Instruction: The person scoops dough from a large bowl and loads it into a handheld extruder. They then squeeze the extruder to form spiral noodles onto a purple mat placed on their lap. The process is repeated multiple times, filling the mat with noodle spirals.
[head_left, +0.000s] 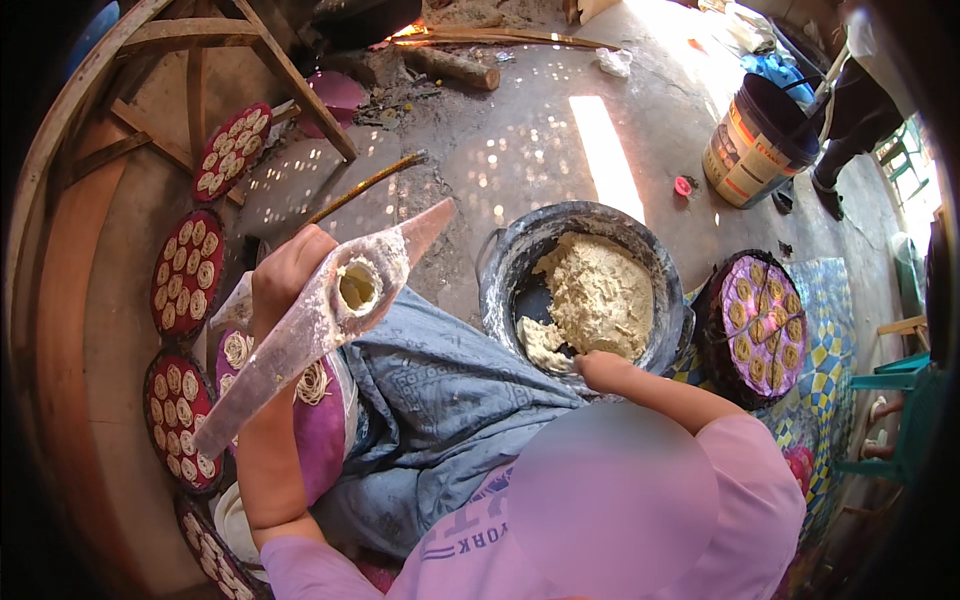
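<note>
My left hand (285, 265) is closed around a wooden hand press (290, 345), a long tapered piece with a round hole, smeared with pale dough. The press is raised and tilted over my lap. At right, a dark round basin (507, 225) holds a large mass of pale, crumbly dough (600, 290). My right hand (605, 371) reaches into its near side with fingers closed beside a dough clump (543, 345). Something small and dark shows at the fingertips; its kind is hidden. Below the press, pale dough coils (312, 383) lie on a purple round tray (318, 440).
Round red trays (180, 272) of dough coils line the left side, below a wooden frame (190, 35). A purple tray of browner coils (752, 330) stands on a patterned mat (830, 300). Farther off are a bucket (755, 145), a log (455, 68), a fire (408, 32) and a stick (365, 187).
</note>
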